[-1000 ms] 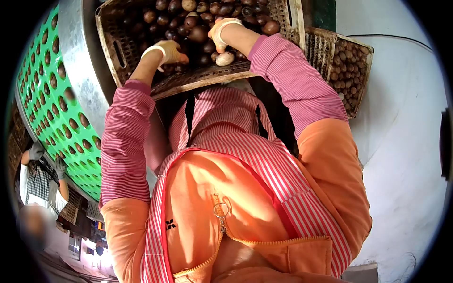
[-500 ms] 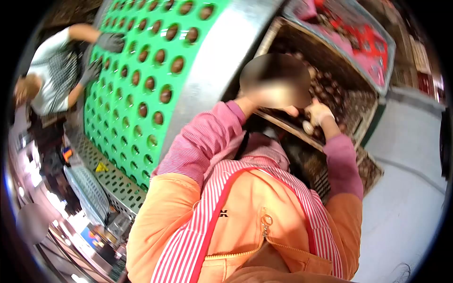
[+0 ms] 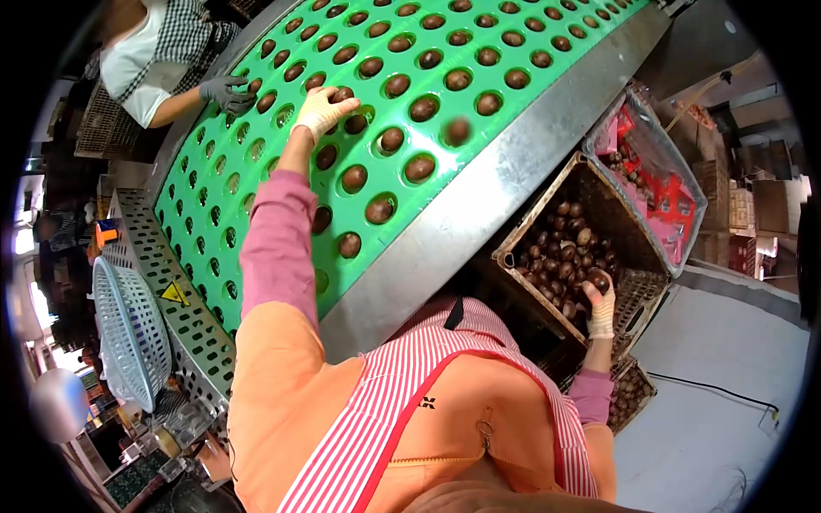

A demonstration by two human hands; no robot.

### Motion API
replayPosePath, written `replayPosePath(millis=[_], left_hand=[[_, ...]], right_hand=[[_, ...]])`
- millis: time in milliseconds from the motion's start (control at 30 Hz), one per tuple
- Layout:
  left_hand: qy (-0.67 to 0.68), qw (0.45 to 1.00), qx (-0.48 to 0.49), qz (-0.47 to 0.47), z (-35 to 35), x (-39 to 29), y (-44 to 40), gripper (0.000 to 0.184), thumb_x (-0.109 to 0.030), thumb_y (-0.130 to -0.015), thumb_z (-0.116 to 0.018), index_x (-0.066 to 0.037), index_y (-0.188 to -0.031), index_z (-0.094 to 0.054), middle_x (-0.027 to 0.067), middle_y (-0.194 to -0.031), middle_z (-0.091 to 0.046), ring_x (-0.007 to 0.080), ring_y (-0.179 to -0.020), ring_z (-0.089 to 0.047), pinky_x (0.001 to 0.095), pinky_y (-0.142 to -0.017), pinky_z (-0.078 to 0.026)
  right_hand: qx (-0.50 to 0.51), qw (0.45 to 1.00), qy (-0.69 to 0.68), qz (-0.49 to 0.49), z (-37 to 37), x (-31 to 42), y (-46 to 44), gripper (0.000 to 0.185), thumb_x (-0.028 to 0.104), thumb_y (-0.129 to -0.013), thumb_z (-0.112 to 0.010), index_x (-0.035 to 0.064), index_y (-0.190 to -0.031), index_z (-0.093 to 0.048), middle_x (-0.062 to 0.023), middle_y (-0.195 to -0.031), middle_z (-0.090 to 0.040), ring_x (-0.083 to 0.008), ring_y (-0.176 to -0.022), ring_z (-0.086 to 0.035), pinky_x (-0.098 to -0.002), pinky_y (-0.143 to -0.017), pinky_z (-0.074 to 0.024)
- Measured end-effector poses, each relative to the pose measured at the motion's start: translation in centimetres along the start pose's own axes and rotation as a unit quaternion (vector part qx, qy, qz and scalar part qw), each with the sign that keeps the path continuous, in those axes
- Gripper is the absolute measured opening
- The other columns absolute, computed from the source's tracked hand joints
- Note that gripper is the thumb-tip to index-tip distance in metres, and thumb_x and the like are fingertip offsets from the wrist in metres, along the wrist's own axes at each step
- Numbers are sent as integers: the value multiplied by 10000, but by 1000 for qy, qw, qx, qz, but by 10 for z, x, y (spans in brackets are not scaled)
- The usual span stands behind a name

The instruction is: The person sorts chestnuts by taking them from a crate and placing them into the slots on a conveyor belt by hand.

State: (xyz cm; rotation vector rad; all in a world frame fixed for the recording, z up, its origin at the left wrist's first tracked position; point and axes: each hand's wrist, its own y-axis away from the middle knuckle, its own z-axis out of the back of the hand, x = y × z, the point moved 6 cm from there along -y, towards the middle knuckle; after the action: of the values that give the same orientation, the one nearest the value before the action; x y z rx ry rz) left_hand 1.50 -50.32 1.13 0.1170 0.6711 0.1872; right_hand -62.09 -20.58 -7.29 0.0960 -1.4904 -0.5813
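My left hand [image 3: 327, 113], in a pale glove with bare fingertips, reaches over the green belt [image 3: 445, 175], which has rows of round cups. Its thumb and fingers are closed around a round brown fruit [image 3: 343, 94], just above the cups. Many cups hold one similar fruit each, while several near the left are bare. My right hand [image 3: 602, 309], gloved alike, is over the near right part of a brown crate [image 3: 547, 306]. Its fingers grip another brown fruit [image 3: 599, 279]. Loose fruits [image 3: 560, 256] lie heaped in that crate.
A metal rim [image 3: 479, 209] borders the belt on my side. Across it, a co-worker's grey-gloved hand [image 3: 227, 94] touches the belt. A lined crate with red and pink material [image 3: 671, 214] adjoins the brown crate. A pale blue basket [image 3: 128, 333] stands at left.
My left hand has gone from the crate out over the belt with a fruit. My right hand stays at the crate, now showing a fruit in its fingers. The view has turned towards the belt.
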Motion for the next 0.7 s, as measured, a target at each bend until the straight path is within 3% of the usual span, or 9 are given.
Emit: replayPosePath(millis=[67,133,233,433,467,600,633,667,700], left_hand=[[-33,999,32,18,-9,23,-17,783,-504,-692,-775,-41,-1293,-582,176,-1487,-349,313,-1293,-458,378,-1047,-412],[0,997,-74,-22,-1,34,-15,711,-478,-709,-782,-62,-1256,-599,165,-1455,-389,307,-1284,-457,379,-1042,-400],[-145,985,-87,-16,55,22,33,661,-497,-708,-734,-96,-1220,-619,156,-1315,-504,321,-1111,-576,390,-968,-463],[-277,953,15,120,78,118,98,544,-436,-748,-712,-98,-1166,-633,226,-1273,-509,374,-1063,-602,440,-924,-491],[-257,957,-21,131,71,131,106,547,-464,-794,-692,-79,-1175,-621,249,-1331,-470,378,-1087,-596,444,-930,-489],[125,944,-302,56,69,163,126,406,-399,-891,-631,-25,-1046,-660,226,-986,-662,390,-947,-644,453,-852,-505],[262,916,-296,66,61,145,140,366,-369,-919,-604,-11,-956,-666,189,-773,-661,390,-835,-647,444,-797,-512],[339,907,-239,72,42,139,145,317,-346,-921,-587,-39,-953,-661,194,-829,-645,370,-796,-628,449,-772,-519],[186,936,-300,-7,27,141,147,270,-318,-915,-584,-69,-991,-658,185,-894,-637,357,-842,-617,454,-808,-509]], right_hand=[[23,1000,-17,3,-30,20,17,545,244,-696,-853,75,-1150,-603,-28,-1016,-597,-177,-924,-578,-338,-867,-478],[42,999,30,7,-55,44,32,571,269,-688,-856,73,-1157,-597,-32,-1008,-591,-179,-922,-576,-339,-854,-479],[70,996,47,13,-79,61,42,607,306,-690,-845,60,-1180,-586,-38,-1004,-589,-174,-924,-576,-340,-841,-485],[155,983,85,50,-159,112,47,624,252,-695,-826,43,-1225,-572,-36,-1047,-596,-142,-958,-564,-303,-877,-468],[182,979,74,55,-179,119,46,588,198,-712,-814,33,-1220,-569,-36,-1028,-604,-139,-938,-570,-301,-862,-475],[282,950,113,67,-243,139,48,499,115,-712,-794,31,-1156,-582,-29,-972,-605,-129,-885,-566,-280,-828,-471],[299,944,116,73,-254,140,48,504,109,-711,-790,31,-1162,-578,-28,-969,-599,-124,-888,-556,-277,-829,-467],[317,937,119,80,-264,139,47,510,102,-711,-786,32,-1169,-574,-26,-965,-593,-118,-891,-546,-274,-829,-463],[336,930,120,87,-276,140,46,515,95,-710,-782,32,-1175,-571,-25,-962,-587,-113,-894,-536,-271,-829,-459]])
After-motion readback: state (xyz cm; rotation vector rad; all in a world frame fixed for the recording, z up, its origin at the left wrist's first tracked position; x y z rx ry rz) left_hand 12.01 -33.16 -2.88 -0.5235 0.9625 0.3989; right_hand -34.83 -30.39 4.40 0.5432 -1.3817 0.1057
